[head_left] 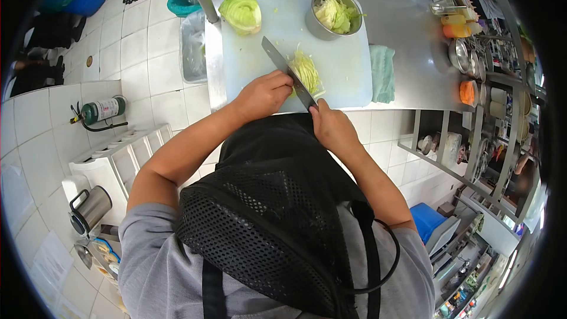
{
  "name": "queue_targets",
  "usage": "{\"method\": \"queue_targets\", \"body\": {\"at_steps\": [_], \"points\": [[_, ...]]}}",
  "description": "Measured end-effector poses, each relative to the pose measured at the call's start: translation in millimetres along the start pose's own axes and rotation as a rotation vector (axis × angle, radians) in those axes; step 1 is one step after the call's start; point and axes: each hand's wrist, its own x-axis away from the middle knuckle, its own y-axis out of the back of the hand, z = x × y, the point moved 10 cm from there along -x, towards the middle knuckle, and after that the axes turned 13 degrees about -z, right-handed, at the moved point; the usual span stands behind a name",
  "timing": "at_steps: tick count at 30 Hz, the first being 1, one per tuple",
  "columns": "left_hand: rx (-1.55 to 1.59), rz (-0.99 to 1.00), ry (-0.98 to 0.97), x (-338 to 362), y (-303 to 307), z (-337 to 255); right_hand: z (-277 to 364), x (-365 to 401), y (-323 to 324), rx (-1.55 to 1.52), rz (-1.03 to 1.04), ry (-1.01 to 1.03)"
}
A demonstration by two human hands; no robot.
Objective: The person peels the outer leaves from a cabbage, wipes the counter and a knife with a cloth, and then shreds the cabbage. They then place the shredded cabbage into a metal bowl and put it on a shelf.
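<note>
My right hand (335, 129) is closed round the handle of a kitchen knife (289, 72), whose long blade slants up and left over the cutting board (348, 82). Curled beside the blade, my left hand (264, 94) has its fingers pressed together; what they hold is hidden. Thin cabbage shreds (305, 74) lie in a heap against the blade's right side. At the board's upper left sits a cut piece of cabbage (241, 13). A metal bowl (317, 25) at the upper right holds pale green cabbage leaves (335, 14).
A green cloth (383, 74) lies right of the board on the steel table (407, 29). Bottles (458, 25) and small bowls line the table's far right. Left of the table stand a clear bin (193, 47) and a teal basket (180, 1). A fire extinguisher (104, 108) is farther left.
</note>
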Motion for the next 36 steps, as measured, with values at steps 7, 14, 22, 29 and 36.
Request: {"method": "queue_targets", "body": {"at_steps": [7,14,22,29,36], "points": [[-0.054,0.01,0.013,5,0,2,8,8,41,0.005,0.082,-0.044],[-0.079,0.011,-0.01,10,-1,4,1,25,32,0.027,0.06,-0.036],[-0.132,0.011,-0.039,8,5,5,14,-9,13,-0.015,0.01,0.025],[-0.134,-0.041,-0.017,11,9,5,5,29,46,0.053,0.108,-0.058],[-0.115,-0.045,-0.01,8,9,4,0,30,33,0.042,0.057,0.006]]}}
